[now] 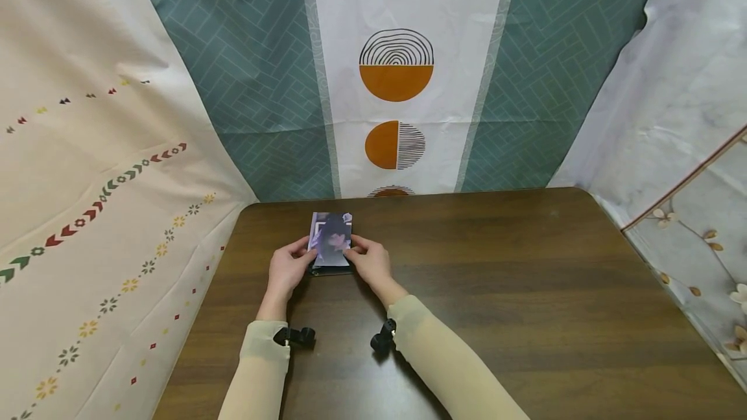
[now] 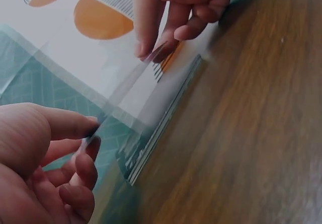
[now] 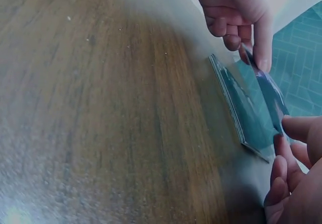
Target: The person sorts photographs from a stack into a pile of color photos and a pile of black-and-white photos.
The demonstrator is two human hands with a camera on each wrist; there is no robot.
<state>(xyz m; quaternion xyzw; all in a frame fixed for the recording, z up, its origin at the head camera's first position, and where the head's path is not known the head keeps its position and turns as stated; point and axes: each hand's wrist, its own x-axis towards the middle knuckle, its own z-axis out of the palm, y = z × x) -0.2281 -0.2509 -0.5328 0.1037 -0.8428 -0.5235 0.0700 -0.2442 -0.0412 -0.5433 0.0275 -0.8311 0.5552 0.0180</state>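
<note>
A glossy photo card (image 1: 331,238), showing a dark-haired figure on a purplish ground, is held up by both hands. My left hand (image 1: 287,269) pinches its left edge between thumb and fingers. On the opposite edge, my right hand (image 1: 371,261) pinches it the same way. Under the card lies a thin dark flat stack (image 3: 241,105) with a shiny top and layered edges; whether it is a booklet or loose sheets I cannot tell. A gap separates card and stack in both wrist views. The card's edge (image 2: 126,88) appears nearly side-on in the left wrist view.
Everything sits toward the back left of a brown wooden table (image 1: 496,290). A patterned green and white cloth (image 1: 397,83) hangs behind the table's back edge. Pale printed cloths hang on the left (image 1: 117,212) and right (image 1: 671,115).
</note>
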